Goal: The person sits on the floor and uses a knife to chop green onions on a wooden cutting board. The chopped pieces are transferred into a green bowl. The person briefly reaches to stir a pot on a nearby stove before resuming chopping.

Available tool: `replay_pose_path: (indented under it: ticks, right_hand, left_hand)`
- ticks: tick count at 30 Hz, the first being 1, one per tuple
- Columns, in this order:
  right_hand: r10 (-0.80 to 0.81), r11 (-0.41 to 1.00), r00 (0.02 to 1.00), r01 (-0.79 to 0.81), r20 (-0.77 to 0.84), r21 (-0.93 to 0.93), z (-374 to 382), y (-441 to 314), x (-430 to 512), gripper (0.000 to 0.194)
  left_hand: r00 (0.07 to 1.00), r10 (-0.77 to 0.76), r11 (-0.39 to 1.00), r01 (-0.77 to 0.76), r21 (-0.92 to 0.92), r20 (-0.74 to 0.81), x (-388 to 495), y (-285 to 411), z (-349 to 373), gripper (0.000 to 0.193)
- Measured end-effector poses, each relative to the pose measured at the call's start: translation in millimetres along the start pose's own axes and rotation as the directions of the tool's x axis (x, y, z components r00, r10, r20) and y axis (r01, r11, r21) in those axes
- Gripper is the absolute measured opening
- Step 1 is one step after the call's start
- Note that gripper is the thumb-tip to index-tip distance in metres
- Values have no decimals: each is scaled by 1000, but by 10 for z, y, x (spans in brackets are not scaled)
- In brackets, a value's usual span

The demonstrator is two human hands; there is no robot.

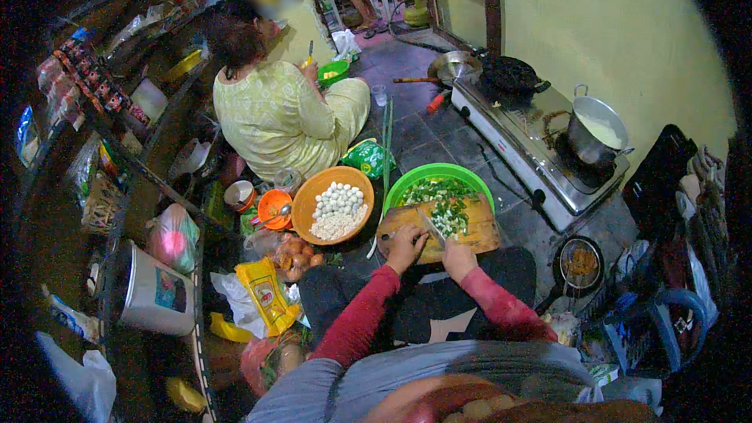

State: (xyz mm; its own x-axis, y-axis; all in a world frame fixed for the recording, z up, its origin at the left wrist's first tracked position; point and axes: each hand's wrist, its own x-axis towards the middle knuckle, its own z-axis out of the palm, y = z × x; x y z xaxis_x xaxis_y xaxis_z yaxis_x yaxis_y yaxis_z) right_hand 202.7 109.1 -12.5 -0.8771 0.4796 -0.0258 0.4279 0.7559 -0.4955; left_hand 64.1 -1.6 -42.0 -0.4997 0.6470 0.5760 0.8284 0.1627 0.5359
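Note:
A wooden cutting board (482, 229) lies in front of me, its far part over a green plastic basin (402, 183) with chopped greens in it. My right hand (459, 257) grips a knife (433, 228), whose blade slants across the board, tip away to the left. To the right of the blade sits a pile of chopped green onions (449, 216). Left of the knife, my left hand (405, 247) rests on the board with its fingers bent towards the blade; whether anything is under them is hidden.
An orange bowl (302, 217) holds small whitish eggs and pale crumbled food. Onions (294, 255) in a plastic bag lie left. Ahead sits another person (270, 111) with a knife and green bowl. On the right, a gas stove (529, 147) bears a pot (596, 129) and a black wok (510, 83).

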Motion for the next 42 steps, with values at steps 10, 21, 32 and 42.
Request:
replay_pose_path:
  ticks: [10,21,32,42]
  right_hand:
    - [-66,996,989,74,-134,57,-81,2,60,22]
    - [-92,994,995,93,34,-53,-71,-183,206,23]
    - [-76,997,997,76,17,-32,-38,47,41,20]
    - [1,998,1000,0,-14,68,-165,-73,50,22]
  left_hand:
    - [996,-22,996,30,-89,85,157,66,-17,14]
    - [988,-86,988,100,-115,125,92,24,-28,14]
    - [990,-27,996,39,-85,138,125,67,-133,18]
    - [986,30,1000,-29,-5,162,200,61,-104,12]
